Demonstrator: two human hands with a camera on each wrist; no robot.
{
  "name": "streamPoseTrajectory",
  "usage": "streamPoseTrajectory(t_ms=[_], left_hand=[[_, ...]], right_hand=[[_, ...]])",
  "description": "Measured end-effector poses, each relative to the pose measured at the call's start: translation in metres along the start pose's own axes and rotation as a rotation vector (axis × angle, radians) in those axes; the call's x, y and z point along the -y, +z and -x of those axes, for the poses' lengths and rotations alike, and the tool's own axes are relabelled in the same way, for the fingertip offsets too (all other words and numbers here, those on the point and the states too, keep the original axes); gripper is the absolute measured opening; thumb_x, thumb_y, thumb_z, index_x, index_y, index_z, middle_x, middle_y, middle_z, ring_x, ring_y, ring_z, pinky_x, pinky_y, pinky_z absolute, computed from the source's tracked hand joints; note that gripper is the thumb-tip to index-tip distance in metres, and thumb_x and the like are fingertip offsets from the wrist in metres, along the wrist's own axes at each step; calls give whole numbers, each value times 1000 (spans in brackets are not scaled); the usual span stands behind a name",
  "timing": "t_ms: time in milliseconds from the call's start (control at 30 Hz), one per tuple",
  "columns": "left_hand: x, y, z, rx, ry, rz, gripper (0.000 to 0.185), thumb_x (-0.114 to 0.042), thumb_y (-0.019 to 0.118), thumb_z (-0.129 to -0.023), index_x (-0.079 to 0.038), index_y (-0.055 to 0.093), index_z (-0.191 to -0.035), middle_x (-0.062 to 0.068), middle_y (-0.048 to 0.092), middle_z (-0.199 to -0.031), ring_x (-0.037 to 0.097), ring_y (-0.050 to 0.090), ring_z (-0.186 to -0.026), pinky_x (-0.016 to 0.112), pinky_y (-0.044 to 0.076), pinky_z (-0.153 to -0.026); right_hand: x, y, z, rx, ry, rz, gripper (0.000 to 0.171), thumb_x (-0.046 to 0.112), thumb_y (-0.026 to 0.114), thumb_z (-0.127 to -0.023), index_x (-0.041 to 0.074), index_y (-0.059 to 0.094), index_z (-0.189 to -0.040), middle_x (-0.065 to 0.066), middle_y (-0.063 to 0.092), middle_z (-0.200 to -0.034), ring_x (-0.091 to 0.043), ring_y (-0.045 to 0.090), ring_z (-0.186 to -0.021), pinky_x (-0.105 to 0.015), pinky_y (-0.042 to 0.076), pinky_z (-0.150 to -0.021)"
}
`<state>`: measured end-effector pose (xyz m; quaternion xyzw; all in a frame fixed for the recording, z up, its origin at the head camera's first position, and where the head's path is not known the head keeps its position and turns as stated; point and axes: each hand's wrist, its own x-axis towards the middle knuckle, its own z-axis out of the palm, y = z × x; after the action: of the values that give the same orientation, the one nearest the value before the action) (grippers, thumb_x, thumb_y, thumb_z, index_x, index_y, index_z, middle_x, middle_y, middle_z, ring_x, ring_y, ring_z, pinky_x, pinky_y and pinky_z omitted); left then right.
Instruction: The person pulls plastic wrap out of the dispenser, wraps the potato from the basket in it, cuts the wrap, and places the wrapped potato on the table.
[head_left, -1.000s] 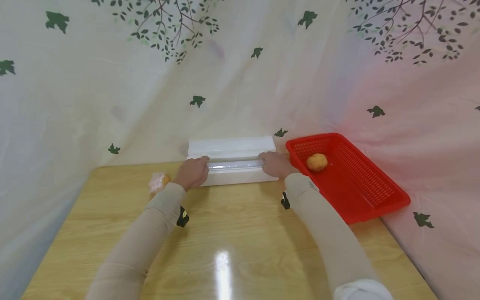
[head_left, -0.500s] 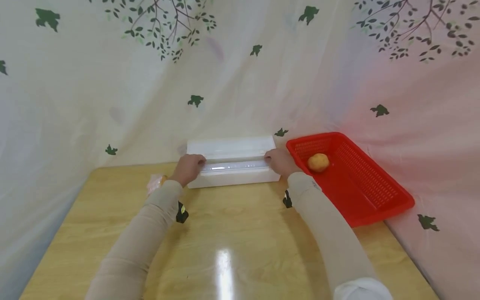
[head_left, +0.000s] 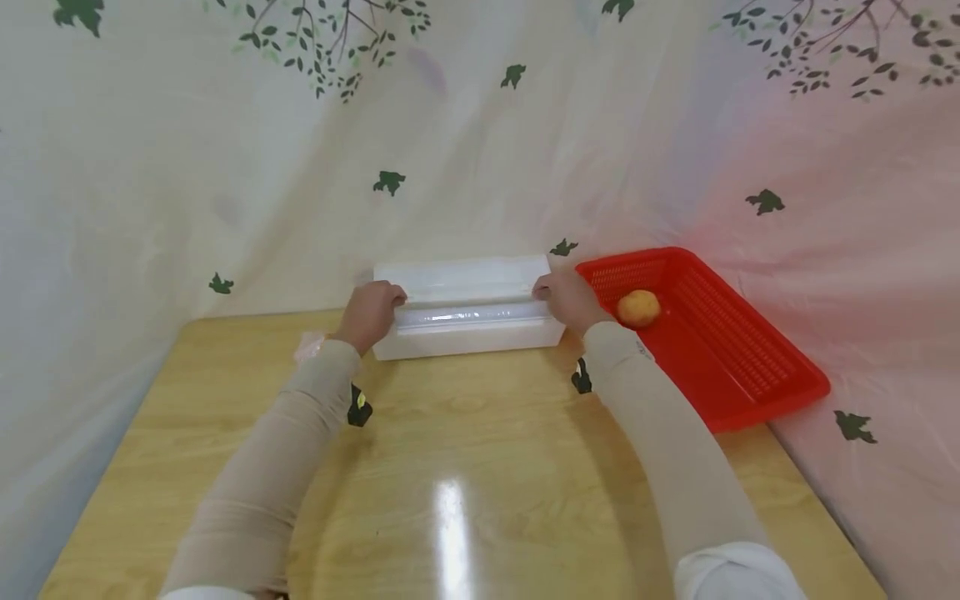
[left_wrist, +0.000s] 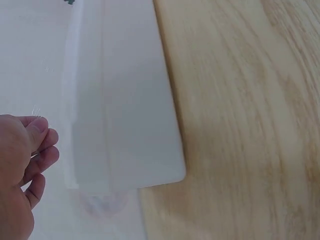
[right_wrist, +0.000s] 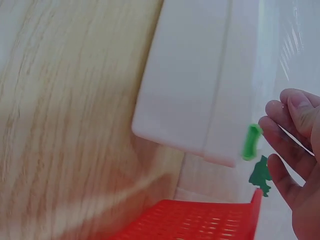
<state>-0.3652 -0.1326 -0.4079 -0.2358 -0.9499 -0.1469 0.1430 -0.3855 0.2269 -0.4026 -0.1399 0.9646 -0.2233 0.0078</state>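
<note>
The left hand (head_left: 370, 312) and right hand (head_left: 567, 297) each pinch an end of the clear plastic film (head_left: 468, 316), fingers curled in a tight grip, over the long white plastic dispenser box (head_left: 468, 333) at the wooden tabletop's (head_left: 465, 467) far edge. Just right sits a red plastic basket (head_left: 750, 367) holding a yellow round fruit (head_left: 638, 307).

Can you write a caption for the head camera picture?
Both hands, left hand and right hand, pinch clear film at the white dispenser box, beside a red basket.
</note>
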Motion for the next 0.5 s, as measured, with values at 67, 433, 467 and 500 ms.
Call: streamPoseTrajectory(t_ms=[67, 433, 467, 500], left_hand=[[-2, -8, 0, -14, -1, -8, 14, 1, 62, -97, 4, 75, -101, 19, 73, -93, 34, 69, -89, 44, 55, -87], [-11, -35, 1, -22, -35, 32, 16, 1, 59, -98, 4, 74, -104, 20, 72, -98, 37, 68, -93, 47, 53, -90], [-13, -37, 1, -13, -45, 40, 16, 2, 59, -98, 5, 74, -105, 21, 72, -99, 37, 68, -94, 46, 53, -90], [-15, -38, 2, -8, -55, 47, 16, 3, 59, -98, 5, 74, -106, 21, 72, -100, 36, 68, -95, 46, 53, -91]], right_hand=[[3, -6, 0, -20, -4, -24, 19, 9, 59, -101, 7, 74, -114, -10, 71, -114, -30, 60, -102, -43, 50, -99], [22, -31, 16, -20, 11, -49, 22, 9, 59, -102, 6, 71, -121, -10, 70, -116, -29, 61, -104, -43, 52, -98], [23, -33, 17, -17, 15, -45, 22, 9, 59, -102, 6, 71, -121, -10, 70, -116, -29, 61, -104, -43, 52, -98], [24, -34, 18, -17, 13, -34, 23, 10, 60, -102, 6, 71, -121, -10, 70, -115, -29, 61, -103, -43, 52, -98]])
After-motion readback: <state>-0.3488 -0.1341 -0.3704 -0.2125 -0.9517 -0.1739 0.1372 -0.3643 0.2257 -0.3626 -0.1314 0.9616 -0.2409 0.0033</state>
